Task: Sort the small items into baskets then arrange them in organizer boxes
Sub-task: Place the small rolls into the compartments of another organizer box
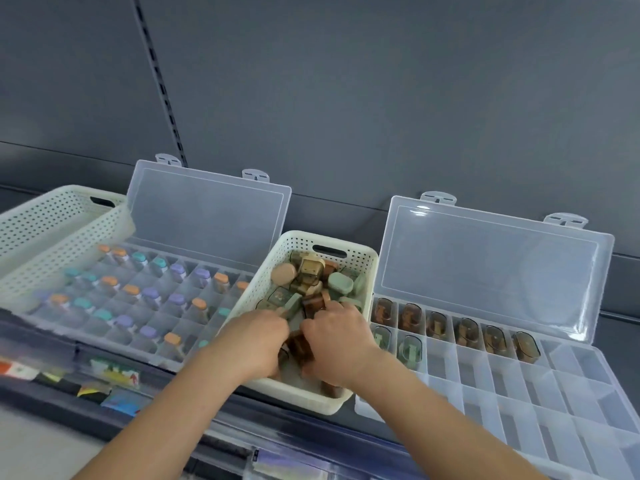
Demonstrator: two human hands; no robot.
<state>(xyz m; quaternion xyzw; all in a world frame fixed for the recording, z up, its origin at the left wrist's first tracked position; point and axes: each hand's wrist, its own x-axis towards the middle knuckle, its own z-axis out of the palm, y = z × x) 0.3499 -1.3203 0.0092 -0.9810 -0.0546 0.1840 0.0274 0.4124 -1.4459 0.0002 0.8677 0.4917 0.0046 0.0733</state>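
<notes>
A white perforated basket [360, 268] stands in the middle and holds several small capsule cases in brown, green and beige [310, 277]. Both my hands reach into its near half. My left hand [258, 341] has its fingers curled around brown cases [298, 346]. My right hand [334, 341] curls down onto the same cluster, and its fingertips are hidden among the pieces. To the right lies an open clear organizer box [519, 386] with several brown cases [467, 330] in its back row and two green ones [410, 349] in the second row.
An open clear organizer box [138, 306] at the left holds several small bottles with orange, teal and purple caps. A second white basket [52, 230] sits tilted over its far left corner. A grey back panel rises behind. The shelf front edge carries coloured labels [114, 372].
</notes>
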